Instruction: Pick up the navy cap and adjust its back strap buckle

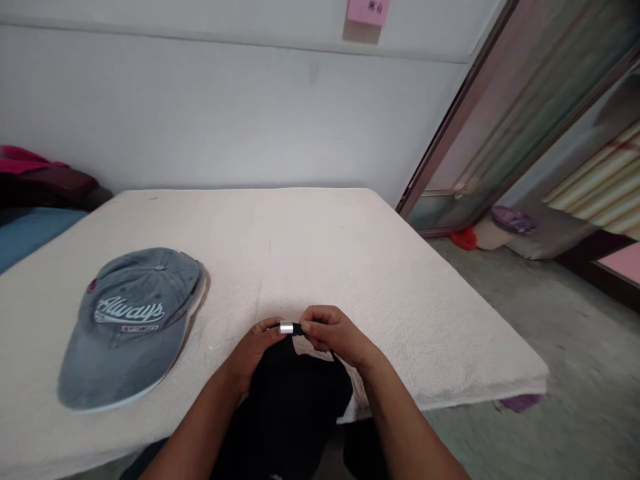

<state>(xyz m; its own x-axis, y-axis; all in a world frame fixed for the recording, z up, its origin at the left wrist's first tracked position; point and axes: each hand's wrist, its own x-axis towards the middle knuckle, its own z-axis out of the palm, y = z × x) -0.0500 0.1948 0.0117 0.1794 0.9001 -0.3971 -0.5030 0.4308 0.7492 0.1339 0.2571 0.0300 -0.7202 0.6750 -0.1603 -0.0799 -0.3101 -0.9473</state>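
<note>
A black cap (300, 380) hangs at the front edge of the padded table, its strap pulled up between my two hands. On the strap is a silver metal buckle (287, 327). My left hand (254, 352) is closed, pinching the strap by the buckle's left side. With thumb and fingers pressed together, my right hand (331, 333) grips the strap just right of the buckle. The cap's lower part drops towards my lap and its brim cannot be made out. To the left, a grey-blue cap (137, 317) with white "Always" lettering lies apart from both hands.
A pale textured cover (280, 233) spreads over the broad surface before me, up to a white wall (225, 113). A pink note (367, 12) is on the wall. Dark red and blue items sit at left; a framed door (450, 133) and concrete floor (565, 320) at right.
</note>
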